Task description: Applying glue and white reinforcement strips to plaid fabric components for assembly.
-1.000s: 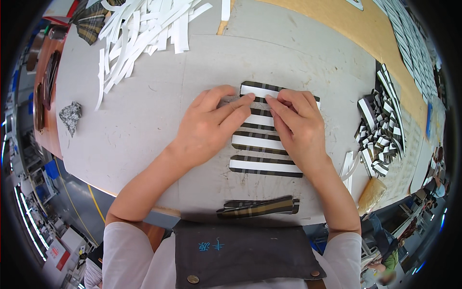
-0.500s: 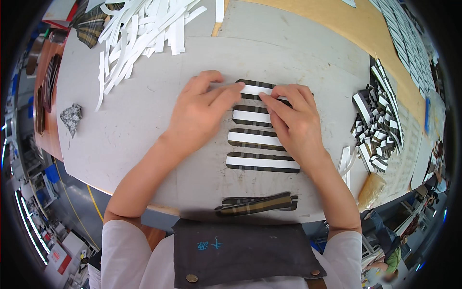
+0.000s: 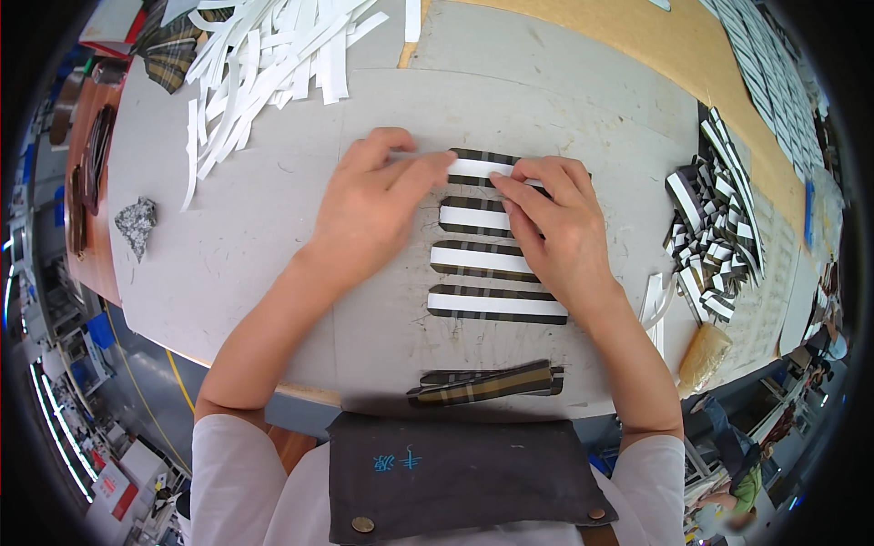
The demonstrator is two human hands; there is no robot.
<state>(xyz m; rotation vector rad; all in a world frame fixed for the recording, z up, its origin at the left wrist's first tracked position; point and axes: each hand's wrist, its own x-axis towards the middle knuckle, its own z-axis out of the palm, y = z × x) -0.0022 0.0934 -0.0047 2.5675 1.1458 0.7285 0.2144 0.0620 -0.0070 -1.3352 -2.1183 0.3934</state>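
Four rows would be too many to count singly: several dark plaid fabric strips (image 3: 492, 317) lie in a column, each with a white band (image 3: 482, 260) along its middle. At the farthest strip (image 3: 473, 155), my right hand (image 3: 566, 227) presses thumb and bent fingers on its white band, covering the right part. My left hand (image 3: 364, 209) hovers at that strip's left end, a fingertip at the corner and its fingers apart. Close to me lie loose plaid pieces (image 3: 487, 384), crossed over one another with no white band showing.
Loose white strips (image 3: 273, 73) are heaped at the far left. To the right sits a pile of banded plaid pieces (image 3: 715, 227), with a yellowish wrapped bundle (image 3: 704, 360) below it. A grey speckled scrap (image 3: 137, 226) lies at the left.
My left hand has shifted slightly left and away from the farthest strip's end. My right hand stays in nearly the same place on the white band.
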